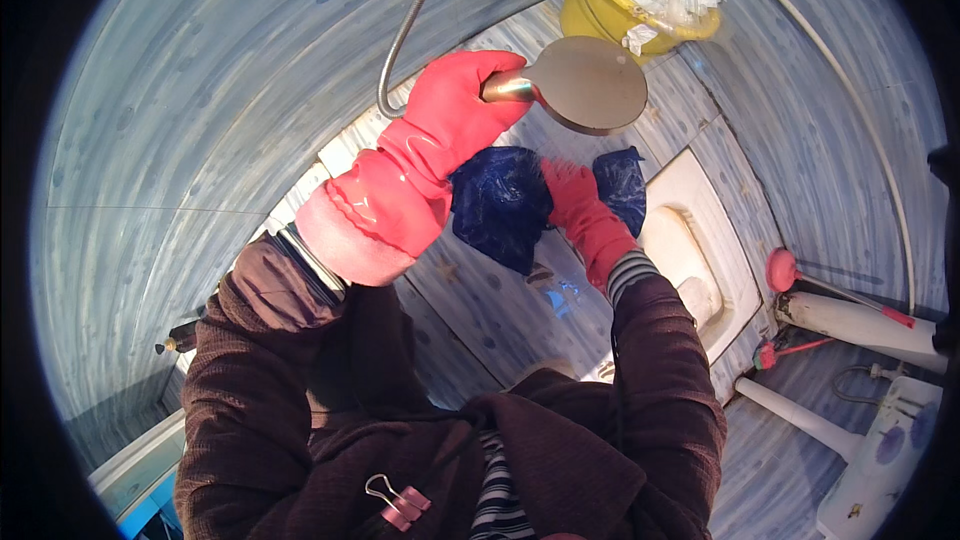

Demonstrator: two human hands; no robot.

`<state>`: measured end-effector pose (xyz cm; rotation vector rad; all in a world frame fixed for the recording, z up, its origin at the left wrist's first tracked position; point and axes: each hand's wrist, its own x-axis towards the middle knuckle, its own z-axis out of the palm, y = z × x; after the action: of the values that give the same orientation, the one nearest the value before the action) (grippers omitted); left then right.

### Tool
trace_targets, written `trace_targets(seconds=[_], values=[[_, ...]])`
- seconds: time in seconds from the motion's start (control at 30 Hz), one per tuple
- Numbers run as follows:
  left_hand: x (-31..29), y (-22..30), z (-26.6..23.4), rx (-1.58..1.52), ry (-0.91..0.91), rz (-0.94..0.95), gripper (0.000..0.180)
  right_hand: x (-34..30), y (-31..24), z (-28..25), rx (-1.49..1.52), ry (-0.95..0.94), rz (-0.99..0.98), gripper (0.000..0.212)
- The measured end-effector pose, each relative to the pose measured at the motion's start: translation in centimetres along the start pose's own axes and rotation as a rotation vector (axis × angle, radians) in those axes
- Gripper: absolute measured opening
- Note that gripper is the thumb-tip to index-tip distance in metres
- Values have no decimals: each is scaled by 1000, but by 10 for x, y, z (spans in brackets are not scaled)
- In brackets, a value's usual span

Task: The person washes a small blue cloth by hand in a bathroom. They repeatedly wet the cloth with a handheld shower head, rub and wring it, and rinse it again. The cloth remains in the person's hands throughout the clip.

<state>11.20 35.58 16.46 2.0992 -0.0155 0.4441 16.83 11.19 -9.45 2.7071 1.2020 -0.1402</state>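
Observation:
My left hand [458, 105], in a pink rubber glove, is wrapped round the handle of a shower head [592, 87]. Its round metallic head points to the right, above the floor. Lower down, my right hand [590, 215] wears a matching glove and grips a dark blue, wet-looking plastic bag [503, 202]. Blue material spreads out on both sides of that glove. The right fingertips look blurred, and part of the bag is hidden behind the hand. Whether water is flowing is hard to make out.
A yellow bucket [585, 15] full of crumpled white waste stands at the back. Right of my right hand, a white squat toilet [735, 275] is set into the floor. A red plunger [781, 270], white pipes and a white cistern [880, 460] line the right side. A metal hose [408, 25] hangs along the wall.

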Motion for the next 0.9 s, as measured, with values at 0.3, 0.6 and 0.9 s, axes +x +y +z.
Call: trace_targets(seconds=[0.3,0.6,0.9], values=[[-2,-6,2,17,-8,13,31,-24,74,-90,523,-358,-36,45],[1,-48,33,220,-190,-26,25,-115,112,-281,565,80,-89,37],[1,-98,82,705,-378,-26,28,-127,143,-280,1134,293,442,52]])
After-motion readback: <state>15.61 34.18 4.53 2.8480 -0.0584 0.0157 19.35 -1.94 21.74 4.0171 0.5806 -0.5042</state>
